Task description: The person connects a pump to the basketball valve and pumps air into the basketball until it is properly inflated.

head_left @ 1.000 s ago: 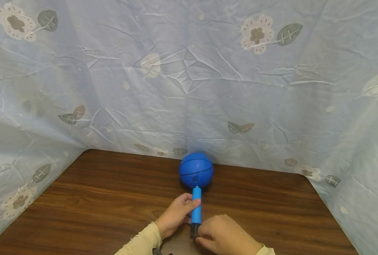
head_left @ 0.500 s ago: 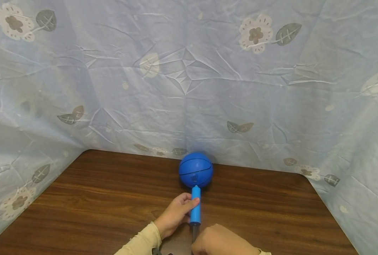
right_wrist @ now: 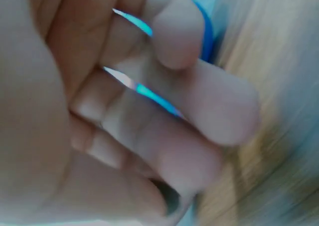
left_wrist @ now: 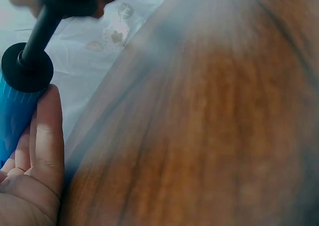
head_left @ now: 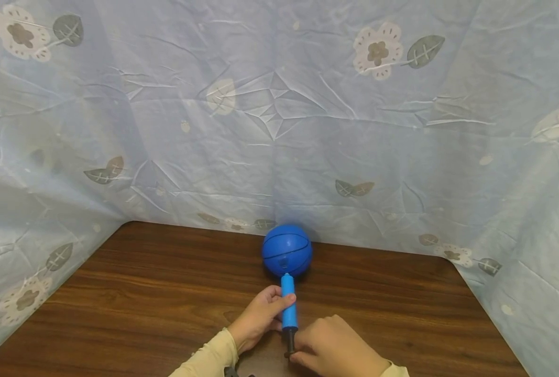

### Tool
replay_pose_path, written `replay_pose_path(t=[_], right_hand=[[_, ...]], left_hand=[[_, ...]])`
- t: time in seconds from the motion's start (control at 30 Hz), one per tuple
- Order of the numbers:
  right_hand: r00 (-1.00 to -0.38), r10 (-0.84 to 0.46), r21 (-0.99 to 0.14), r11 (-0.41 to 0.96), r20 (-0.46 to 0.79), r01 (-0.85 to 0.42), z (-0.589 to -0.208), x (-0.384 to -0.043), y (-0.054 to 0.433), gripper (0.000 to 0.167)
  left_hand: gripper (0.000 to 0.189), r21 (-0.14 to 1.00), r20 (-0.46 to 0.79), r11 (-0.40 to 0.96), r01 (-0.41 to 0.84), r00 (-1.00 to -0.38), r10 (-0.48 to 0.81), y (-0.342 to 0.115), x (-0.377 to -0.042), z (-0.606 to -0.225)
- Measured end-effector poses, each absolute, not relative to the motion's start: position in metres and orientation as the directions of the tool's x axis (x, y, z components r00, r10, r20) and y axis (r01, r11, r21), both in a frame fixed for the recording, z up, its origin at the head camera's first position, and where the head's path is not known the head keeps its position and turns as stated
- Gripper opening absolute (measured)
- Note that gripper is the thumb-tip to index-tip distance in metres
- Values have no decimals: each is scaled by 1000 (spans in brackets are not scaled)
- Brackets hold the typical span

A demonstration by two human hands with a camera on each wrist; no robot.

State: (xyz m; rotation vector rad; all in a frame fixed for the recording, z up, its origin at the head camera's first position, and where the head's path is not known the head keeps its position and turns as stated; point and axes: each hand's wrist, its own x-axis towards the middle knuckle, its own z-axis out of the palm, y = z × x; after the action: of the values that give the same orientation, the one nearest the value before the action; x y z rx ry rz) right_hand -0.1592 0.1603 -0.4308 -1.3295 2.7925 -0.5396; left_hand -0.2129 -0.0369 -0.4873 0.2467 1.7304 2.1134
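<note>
A blue ball with black seam lines sits on the table at the back edge. The light-blue hand pump points at its front, the pump's tip meeting the ball; whether a needle is inserted cannot be seen. My left hand grips the pump barrel, thumb on top. In the left wrist view a black end cap and the plunger rod show, the rod partly out. My right hand holds the plunger's black handle. Curled fingers hide most of that handle in the right wrist view.
The brown wooden table extends to both sides of the ball. A pale blue floral cloth hangs behind and along both sides, close behind the ball. A small dark object shows beside the left sleeve at the bottom edge.
My right hand draws the plunger back toward me, then moves forward again, leaving the rod partly out. The ball and pump tip shift slightly left. My left hand stays on the barrel.
</note>
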Motion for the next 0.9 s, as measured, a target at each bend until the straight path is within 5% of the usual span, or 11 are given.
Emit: replay_pose_path(t=[0.2, 0.5, 0.9], right_hand=[[-693, -701, -366, 609, 167, -704, -434, -162, 159, 19], [-583, -791, -330, 508, 187, -796, -432, -158, 158, 32], [-502, -863, -416, 435, 60, -798, -428, -147, 146, 17]], left_hand=[[34, 970, -126, -139, -199, -901, 415, -38, -213, -488], [34, 980, -98, -112, -164, -890, 445, -38, -213, -488], [29, 976, -89, -142, -167, -894, 439, -39, -214, -489]])
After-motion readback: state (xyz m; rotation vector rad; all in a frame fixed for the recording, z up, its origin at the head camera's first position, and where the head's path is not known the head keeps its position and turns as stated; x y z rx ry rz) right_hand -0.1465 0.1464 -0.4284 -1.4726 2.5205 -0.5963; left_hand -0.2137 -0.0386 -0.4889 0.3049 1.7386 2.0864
